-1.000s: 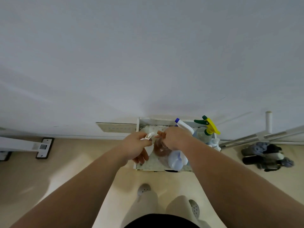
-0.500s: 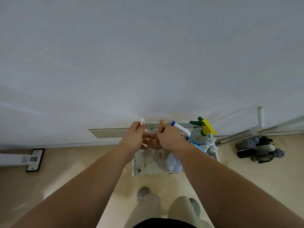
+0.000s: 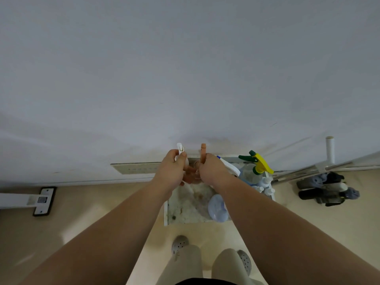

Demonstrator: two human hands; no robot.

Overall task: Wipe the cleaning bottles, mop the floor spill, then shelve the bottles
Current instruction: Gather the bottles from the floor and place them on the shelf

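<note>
White spray nozzle [image 3: 180, 148] pinched in left hand [image 3: 171, 173], fingers curled shut around its bottle's neck; bottle body hidden behind the hand. Orange nozzle [image 3: 203, 151] poking up from right hand [image 3: 209, 171], fingers likewise closed around a clear bottle. Both held side by side, just apart, over the far end of a stained white shelf top [image 3: 185, 204] against the wall. Yellow-green trigger sprayer [image 3: 257, 161] standing at right on the shelf, pale blue bottle [image 3: 218, 207] nearer. Mop pole [image 3: 330, 150] leaning far right.
</note>
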